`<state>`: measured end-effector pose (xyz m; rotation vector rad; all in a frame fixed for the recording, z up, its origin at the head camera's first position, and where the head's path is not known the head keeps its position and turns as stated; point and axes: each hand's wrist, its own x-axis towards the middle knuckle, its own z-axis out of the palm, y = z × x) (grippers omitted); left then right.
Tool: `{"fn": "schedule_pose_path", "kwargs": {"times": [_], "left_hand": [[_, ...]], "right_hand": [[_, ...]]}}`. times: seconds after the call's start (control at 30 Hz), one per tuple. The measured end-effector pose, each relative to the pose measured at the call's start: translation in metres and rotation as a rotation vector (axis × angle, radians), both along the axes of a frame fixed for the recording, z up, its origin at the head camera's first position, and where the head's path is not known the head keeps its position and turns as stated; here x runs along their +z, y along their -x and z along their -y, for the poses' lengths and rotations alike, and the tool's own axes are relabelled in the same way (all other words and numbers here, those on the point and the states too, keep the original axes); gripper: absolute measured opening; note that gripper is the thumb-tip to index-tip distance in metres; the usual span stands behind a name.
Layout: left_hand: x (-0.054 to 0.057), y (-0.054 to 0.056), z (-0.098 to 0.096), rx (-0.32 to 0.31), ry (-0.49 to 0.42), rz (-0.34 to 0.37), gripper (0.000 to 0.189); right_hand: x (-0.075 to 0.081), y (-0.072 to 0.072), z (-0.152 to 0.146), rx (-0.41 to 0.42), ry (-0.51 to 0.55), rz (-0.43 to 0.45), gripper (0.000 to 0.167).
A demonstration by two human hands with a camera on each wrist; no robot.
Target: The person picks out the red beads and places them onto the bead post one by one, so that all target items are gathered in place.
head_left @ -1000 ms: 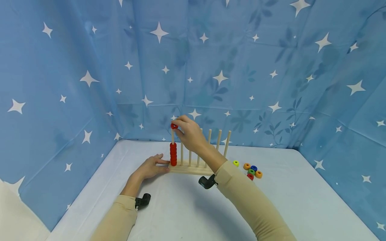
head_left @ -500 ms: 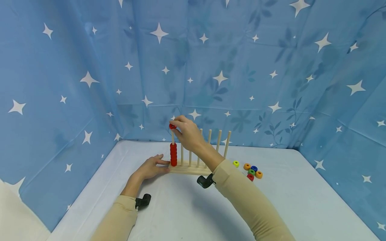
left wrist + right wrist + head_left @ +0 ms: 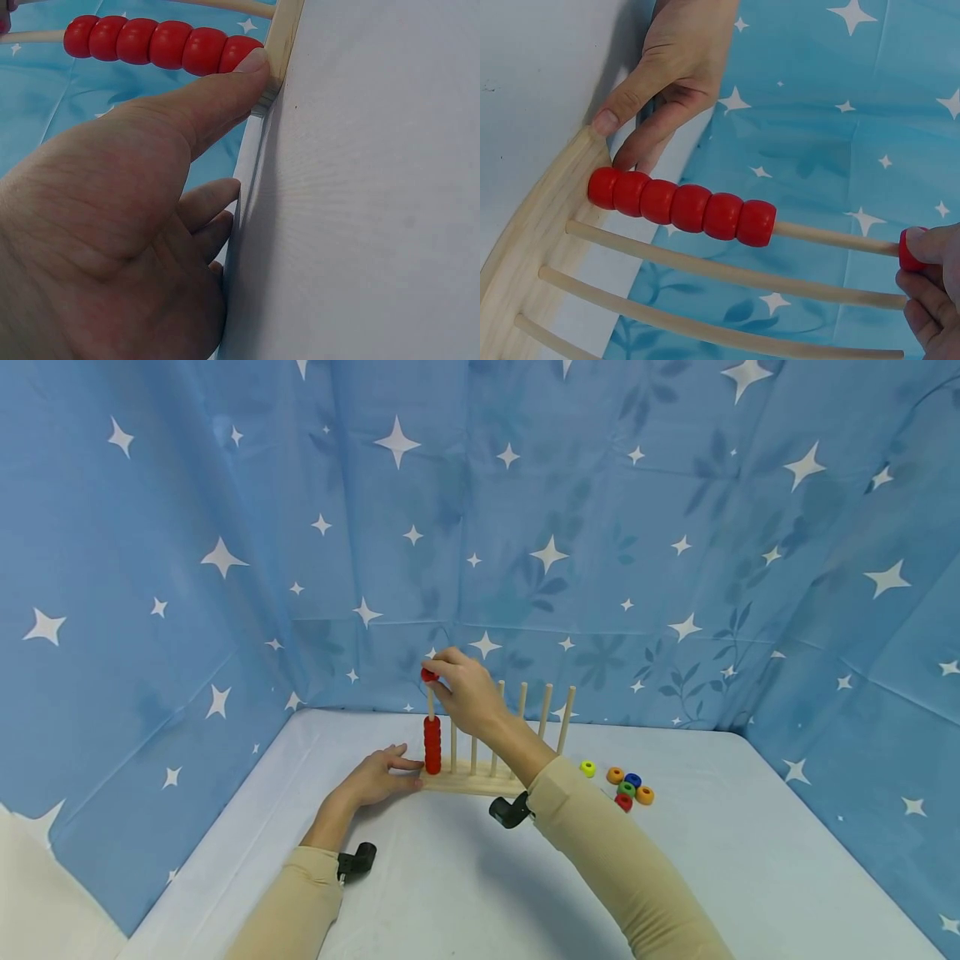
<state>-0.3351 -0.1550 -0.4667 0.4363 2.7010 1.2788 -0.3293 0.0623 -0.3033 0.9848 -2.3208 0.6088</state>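
A wooden peg rack [image 3: 468,784] stands on the white table, with several upright pegs. Its leftmost peg carries a stack of red beads [image 3: 682,206]. My right hand [image 3: 471,693] pinches one more red bead [image 3: 910,250] between thumb and fingertips at the top of this peg. In the right wrist view the peg's tip meets the bead; whether it has entered the hole is hidden. Low on the left, my left hand [image 3: 371,778] holds the end of the rack's base between thumb and index finger. Its thumb [image 3: 244,71] lies beside the lowest bead.
Right of the rack lie loose beads: a yellow one [image 3: 588,768], a blue one [image 3: 633,780], a green one [image 3: 626,789], a red one [image 3: 623,802] and orange ones [image 3: 644,795]. A blue star-patterned curtain [image 3: 480,527] hangs behind the table.
My right hand has shifted the held bead slightly left onto the peg's top and tilted it flatter. Over the last half second it has hardly moved. The left hand stays in place.
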Motion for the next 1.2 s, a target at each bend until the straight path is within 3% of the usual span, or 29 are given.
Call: {"fn": "schedule_pose_path", "kwargs": {"times": [0.63,1.2], "left_hand": [[-0.002,0.0025,0.0004,0.007,0.009,0.007,0.042],[-0.0015,0.0026,0.0011,0.004,0.007,0.0,0.042]], "right_hand": [[-0.0024,0.0029,0.0003,0.029,0.035,-0.025,0.024],[-0.0004,0.0023,0.0021,-0.01,-0.006,-0.027,0.023]]}}
